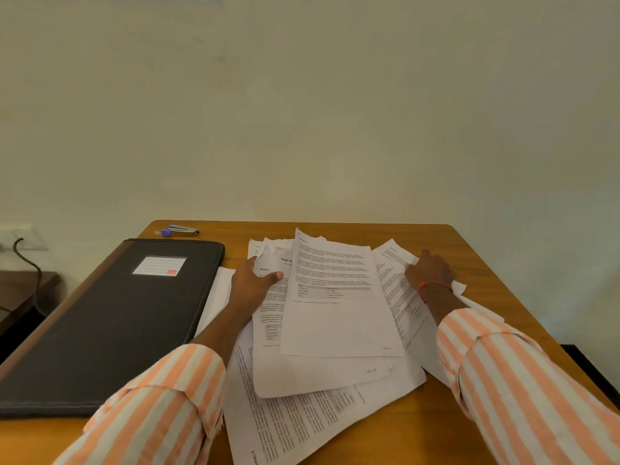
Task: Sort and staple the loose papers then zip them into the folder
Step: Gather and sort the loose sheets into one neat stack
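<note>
Several loose printed papers [339, 317] lie in a messy overlapping pile on the middle of the wooden table [469, 250]. My left hand [253, 286] holds the left side of the pile, thumb over the top of a sheet and fingers beneath its edge. My right hand [429, 271] rests on the sheets at the right side of the pile, and its fingertips are hidden from view. A closed black zip folder [110, 323] with a white label lies flat at the left. A small silver stapler [183, 230] with a blue end sits at the far left corner.
A pale wall stands right behind the table. At the far left, a dark side surface [23, 290] and a black cable [30, 260] from a wall socket are visible. The table's right edge drops off beside my right sleeve.
</note>
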A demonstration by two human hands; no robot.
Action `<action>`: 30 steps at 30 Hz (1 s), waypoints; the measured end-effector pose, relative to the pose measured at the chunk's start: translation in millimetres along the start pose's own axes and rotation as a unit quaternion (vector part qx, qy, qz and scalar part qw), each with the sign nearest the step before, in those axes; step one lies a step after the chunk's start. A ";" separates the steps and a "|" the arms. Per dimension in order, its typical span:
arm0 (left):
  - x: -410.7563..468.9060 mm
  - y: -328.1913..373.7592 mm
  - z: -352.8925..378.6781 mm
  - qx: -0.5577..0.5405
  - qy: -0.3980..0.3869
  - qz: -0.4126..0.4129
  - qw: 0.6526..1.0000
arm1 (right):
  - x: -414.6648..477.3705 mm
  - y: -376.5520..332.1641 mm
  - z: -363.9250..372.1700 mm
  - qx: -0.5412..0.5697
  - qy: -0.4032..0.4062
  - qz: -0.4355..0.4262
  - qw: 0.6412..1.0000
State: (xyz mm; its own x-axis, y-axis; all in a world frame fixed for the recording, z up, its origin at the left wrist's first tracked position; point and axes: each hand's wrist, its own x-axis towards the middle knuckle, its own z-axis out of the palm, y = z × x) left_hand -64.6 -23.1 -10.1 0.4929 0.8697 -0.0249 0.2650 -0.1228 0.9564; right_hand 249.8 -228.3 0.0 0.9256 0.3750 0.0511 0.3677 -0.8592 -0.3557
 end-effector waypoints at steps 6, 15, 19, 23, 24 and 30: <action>6.3 -0.8 2.1 0.014 -0.004 0.007 1.000 | 6.1 -1.2 0.9 -0.007 0.006 0.008 1.000; 1.4 3.1 3.5 0.013 0.002 -0.007 1.000 | 12.0 5.3 5.4 -0.035 0.024 -0.016 0.999; -0.3 4.6 3.7 0.007 0.005 -0.010 1.000 | 11.8 4.8 6.7 -0.053 0.128 -0.044 0.989; -0.5 4.0 3.2 0.015 0.000 0.003 1.000 | 18.4 -5.5 -14.8 -0.020 0.294 -0.086 0.952; -0.2 3.2 3.6 0.018 -0.001 0.005 1.000 | 20.5 -9.6 -24.9 -0.016 0.333 -0.098 0.938; -1.6 3.9 2.8 0.018 -0.007 0.018 1.000 | 16.9 -62.2 -99.6 0.051 0.501 -0.123 0.855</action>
State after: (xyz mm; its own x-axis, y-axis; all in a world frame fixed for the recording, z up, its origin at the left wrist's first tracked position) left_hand -62.1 -26.3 -7.1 0.5137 0.8580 0.0045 0.2770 -0.1708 0.9456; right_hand 251.4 -203.2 115.9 0.4524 0.0094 0.8918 0.5990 -0.7440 -0.2960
